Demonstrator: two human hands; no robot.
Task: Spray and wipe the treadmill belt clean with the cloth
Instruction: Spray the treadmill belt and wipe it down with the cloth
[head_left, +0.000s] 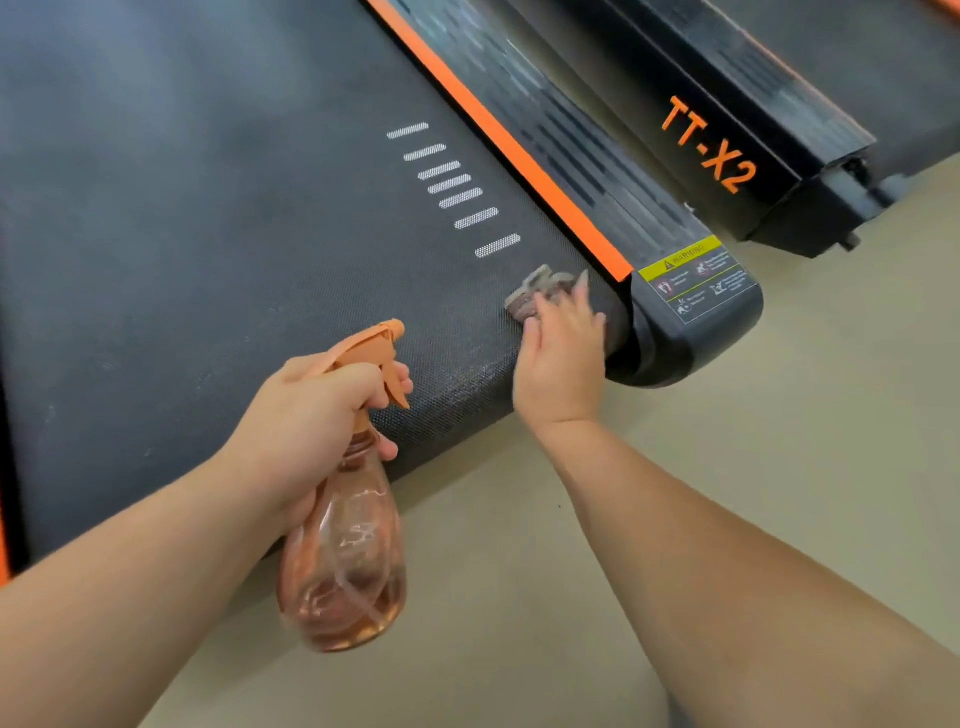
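Observation:
The dark grey treadmill belt (223, 218) fills the upper left, with white dash marks near its right side. My left hand (317, 426) grips the neck of a clear orange-tinted spray bottle (345, 561), one finger curled on the orange trigger. The bottle hangs over the belt's rear edge and the floor. My right hand (563, 358) lies with its fingers stretched over a crumpled grey-brown cloth (537, 291), pressing it onto the belt's rear right corner. Most of the cloth is hidden under the fingers.
An orange stripe and black side rail (587, 171) run along the belt's right edge, ending in a rounded end cap with a yellow warning label (696, 283). A second black machine marked TT-X2 (722, 150) stands to the right. Beige floor (779, 441) lies behind the treadmill.

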